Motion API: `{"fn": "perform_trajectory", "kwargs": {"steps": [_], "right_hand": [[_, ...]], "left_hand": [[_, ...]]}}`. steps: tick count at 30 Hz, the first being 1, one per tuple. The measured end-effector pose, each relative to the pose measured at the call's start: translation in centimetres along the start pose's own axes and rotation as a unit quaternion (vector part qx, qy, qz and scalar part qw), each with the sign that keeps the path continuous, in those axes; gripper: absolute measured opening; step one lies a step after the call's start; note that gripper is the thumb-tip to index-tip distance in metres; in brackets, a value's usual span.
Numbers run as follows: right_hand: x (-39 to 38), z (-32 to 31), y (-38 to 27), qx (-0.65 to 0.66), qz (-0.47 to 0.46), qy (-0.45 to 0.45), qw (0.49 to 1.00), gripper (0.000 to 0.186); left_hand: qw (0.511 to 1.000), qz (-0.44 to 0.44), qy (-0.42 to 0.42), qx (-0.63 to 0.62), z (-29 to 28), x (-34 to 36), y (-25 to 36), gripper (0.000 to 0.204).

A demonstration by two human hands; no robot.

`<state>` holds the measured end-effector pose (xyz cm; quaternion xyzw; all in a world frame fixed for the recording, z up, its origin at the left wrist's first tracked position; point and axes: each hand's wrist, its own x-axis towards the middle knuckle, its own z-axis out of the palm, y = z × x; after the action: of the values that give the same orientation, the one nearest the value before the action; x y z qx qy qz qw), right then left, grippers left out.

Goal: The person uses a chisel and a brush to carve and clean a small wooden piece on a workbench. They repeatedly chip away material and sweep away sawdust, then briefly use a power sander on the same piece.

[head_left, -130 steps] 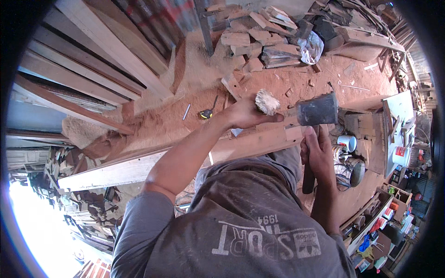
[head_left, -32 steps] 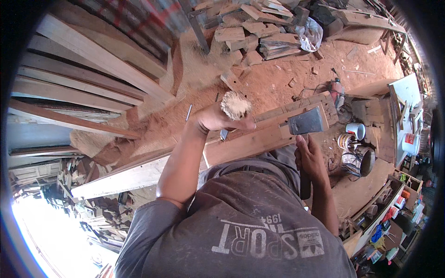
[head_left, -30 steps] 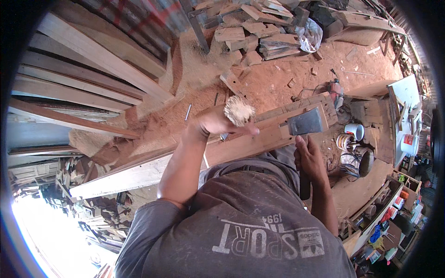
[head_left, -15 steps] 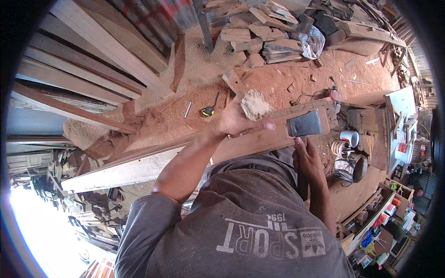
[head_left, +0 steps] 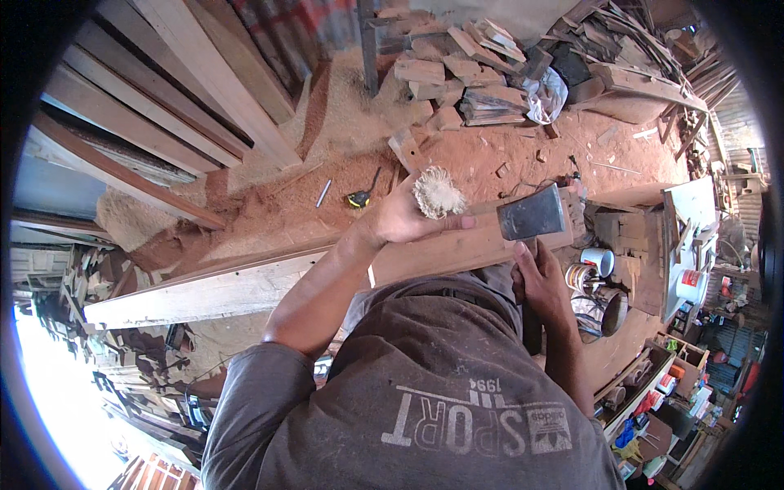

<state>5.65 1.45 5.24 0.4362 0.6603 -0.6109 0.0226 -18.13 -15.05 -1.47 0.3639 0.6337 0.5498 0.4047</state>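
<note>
My left hand (head_left: 403, 214) is closed round an upright tool whose frayed, pale wooden top (head_left: 441, 193) faces me; its lower part is hidden. It is over a long timber beam (head_left: 204, 296), pale at its left end, that crosses in front of my waist. My right hand (head_left: 536, 278) grips the handle of a hatchet-like tool with a broad, dark steel head (head_left: 529, 214), held over the beam right of the frayed top.
A tape measure (head_left: 358, 198) and pen (head_left: 323, 193) lie in sawdust beyond the beam. Planks (head_left: 204, 98) lean at upper left; offcuts (head_left: 474, 73) are heaped at the back. Buckets (head_left: 596, 261), a pale board (head_left: 686, 212) and a cluttered shelf (head_left: 653, 400) are at right.
Over the last second my left hand has shifted a little right, still gripping the frayed-topped tool. The steel head has moved slightly left in the picture. The view has also shifted slightly.
</note>
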Motion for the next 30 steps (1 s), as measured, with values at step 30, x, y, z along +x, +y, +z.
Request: {"fn": "perform_trajectory", "kwargs": {"steps": [30], "right_hand": [[-1.8,4.7,-11.7,-0.450,-0.350,-0.136,0.810,0.048]], "left_hand": [[0.956,0.267,0.125,0.006,1.0,-3.3,-3.6,0.036]]}}
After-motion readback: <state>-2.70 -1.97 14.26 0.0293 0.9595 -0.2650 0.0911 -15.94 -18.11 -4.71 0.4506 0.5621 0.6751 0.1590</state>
